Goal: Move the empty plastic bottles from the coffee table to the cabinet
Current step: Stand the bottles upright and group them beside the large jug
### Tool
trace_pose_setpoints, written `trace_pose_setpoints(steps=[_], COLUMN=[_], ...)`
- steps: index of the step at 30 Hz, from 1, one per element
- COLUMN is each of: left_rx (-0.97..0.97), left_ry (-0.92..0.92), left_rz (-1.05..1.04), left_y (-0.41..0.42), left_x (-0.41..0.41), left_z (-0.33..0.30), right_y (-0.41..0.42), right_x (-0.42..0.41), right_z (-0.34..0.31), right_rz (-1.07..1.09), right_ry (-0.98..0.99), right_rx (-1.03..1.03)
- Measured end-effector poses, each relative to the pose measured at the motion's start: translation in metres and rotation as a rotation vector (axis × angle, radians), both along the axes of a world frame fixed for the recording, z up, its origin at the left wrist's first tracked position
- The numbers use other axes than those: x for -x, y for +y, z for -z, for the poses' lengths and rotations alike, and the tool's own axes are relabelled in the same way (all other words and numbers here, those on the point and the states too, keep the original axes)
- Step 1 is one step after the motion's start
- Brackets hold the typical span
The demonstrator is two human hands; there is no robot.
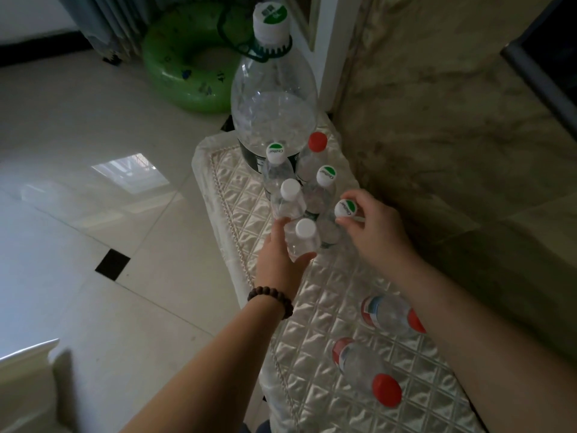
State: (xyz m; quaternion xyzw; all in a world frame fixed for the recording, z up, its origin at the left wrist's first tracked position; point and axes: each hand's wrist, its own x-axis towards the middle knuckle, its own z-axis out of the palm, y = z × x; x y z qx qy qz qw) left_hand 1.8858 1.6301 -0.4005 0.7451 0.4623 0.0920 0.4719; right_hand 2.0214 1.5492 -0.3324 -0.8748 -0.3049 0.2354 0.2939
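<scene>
Several empty clear plastic bottles stand in a cluster on a surface under a quilted satin cover [240, 195]. My left hand [281, 260] wraps the body of a white-capped bottle [303, 239] at the cluster's near edge. My right hand [371, 229] pinches the green-and-white cap of a neighbouring bottle [345, 209]. Behind them stand another white-capped bottle [288, 192], two green-capped bottles [276, 154] [324, 179] and a red-capped bottle [315, 145]. A large clear jug [273, 98] towers at the far end. Two red-capped bottles [390, 314] [365, 370] lie on their sides nearer to me.
A marbled stone wall [437, 135] runs along the right of the covered surface. A green inflatable swim ring [187, 60] lies on the glossy tiled floor [78, 182] at the back left. A pale furniture edge [31, 385] shows at the bottom left.
</scene>
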Motion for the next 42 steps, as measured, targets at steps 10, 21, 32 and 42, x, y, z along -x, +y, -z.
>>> trace_pose_setpoints(steps=[10, 21, 32, 42], left_rx=[0.001, -0.148, 0.084, 0.036], left_ry=[0.003, 0.034, 0.089, 0.111], left_rz=[0.004, 0.174, 0.682, 0.452], left_y=[-0.004, -0.035, -0.122, -0.161], left_x=[0.003, 0.063, 0.089, 0.078], left_z=[-0.002, -0.031, -0.035, -0.017], right_y=[-0.004, -0.075, -0.172, -0.182], right_x=[-0.001, 0.017, 0.06, 0.08], right_z=[0.005, -0.02, -0.028, -0.014], right_rz=[-0.015, 0.123, 0.32, 0.332], right_ry=[0.029, 0.041, 0.066, 0.081], right_rx=[-0.016, -0.016, 0.034, 0.059])
